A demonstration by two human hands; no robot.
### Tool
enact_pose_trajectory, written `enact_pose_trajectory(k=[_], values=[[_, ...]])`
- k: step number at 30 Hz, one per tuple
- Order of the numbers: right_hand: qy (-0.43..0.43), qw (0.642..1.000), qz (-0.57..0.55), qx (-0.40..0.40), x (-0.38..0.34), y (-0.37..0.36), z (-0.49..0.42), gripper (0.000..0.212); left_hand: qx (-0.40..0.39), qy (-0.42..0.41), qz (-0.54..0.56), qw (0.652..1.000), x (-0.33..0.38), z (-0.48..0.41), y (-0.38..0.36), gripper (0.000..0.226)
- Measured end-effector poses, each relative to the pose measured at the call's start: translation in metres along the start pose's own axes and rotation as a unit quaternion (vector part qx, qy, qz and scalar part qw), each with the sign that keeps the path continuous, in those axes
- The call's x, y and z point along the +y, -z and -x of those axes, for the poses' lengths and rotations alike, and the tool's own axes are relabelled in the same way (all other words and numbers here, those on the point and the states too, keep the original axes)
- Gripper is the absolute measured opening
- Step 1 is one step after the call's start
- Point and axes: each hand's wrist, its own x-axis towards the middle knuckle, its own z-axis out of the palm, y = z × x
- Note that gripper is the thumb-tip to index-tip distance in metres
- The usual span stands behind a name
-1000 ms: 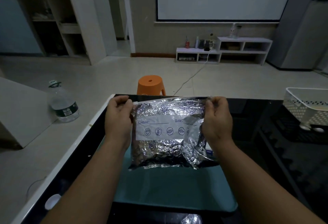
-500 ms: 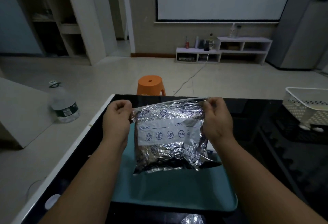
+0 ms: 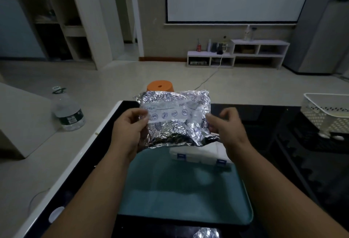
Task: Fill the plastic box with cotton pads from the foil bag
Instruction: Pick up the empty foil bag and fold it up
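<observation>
While foil bag hangs above plastic box on table | left hand pinches left edge | right hand at right edge, grip too blurred to tell | likely light, crinkly, slippery: take top corners

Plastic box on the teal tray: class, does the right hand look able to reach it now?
Probably yes: the plastic box lies just below the right hand, nothing between them. But that hand is occupied at the foil bag, which the left hand holds.
</observation>
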Motion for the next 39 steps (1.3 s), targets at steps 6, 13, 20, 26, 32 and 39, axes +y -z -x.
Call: enact_pose_trajectory(k=[6, 13, 20, 26, 32, 39], values=[[-0.056, 0.993, 0.078, -0.067, -0.003, 0.004, 0.003, 0.023, 0.009, 0.008, -0.019, 1.000, 0.007, 0.005, -0.002, 0.026], [-0.038, 0.995, 0.086, -0.043, -0.003, 0.005, 0.001, 0.059, -0.046, 0.056, -0.017, 0.997, 0.000, 0.004, -0.002, 0.045], [0.003, 0.998, 0.035, -0.056, -0.010, 0.005, 0.003, 0.046, -0.130, 0.059, -0.042, 0.989, -0.005, -0.001, 0.004, 0.063], [-0.008, 0.999, 0.041, -0.033, -0.006, 0.004, 0.001, 0.076, -0.132, 0.089, -0.028, 0.987, -0.002, 0.000, 0.005, 0.077], [0.013, 0.999, 0.035, -0.006, 0.004, 0.003, -0.003, 0.057, -0.155, 0.057, -0.065, 0.984, 0.008, 0.003, 0.009, 0.086], [-0.055, 0.998, 0.037, -0.010, 0.006, -0.017, 0.002, 0.015, -0.083, 0.023, -0.068, 0.994, 0.008, 0.001, 0.020, 0.058]])
